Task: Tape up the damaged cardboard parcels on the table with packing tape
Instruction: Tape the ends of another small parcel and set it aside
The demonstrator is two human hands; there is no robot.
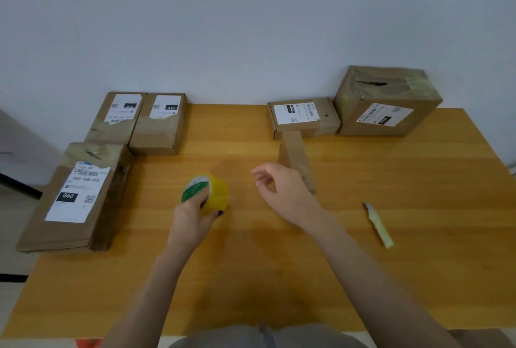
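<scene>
Cropped grey clothing (293, 337); left hand (192, 219) over tape roll (216, 194)

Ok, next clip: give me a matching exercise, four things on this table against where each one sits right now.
Things
1. tape roll
2. tall box with torn top
3. parcel labelled 060
4. slim yellow object

Places
A. far right corner of the table
B. at the table's left edge, the parcel closest to the camera
C. gripped by the left hand
D. lying alone, to the right of the right hand

Pairs: 1-C, 2-A, 3-B, 4-D
</scene>
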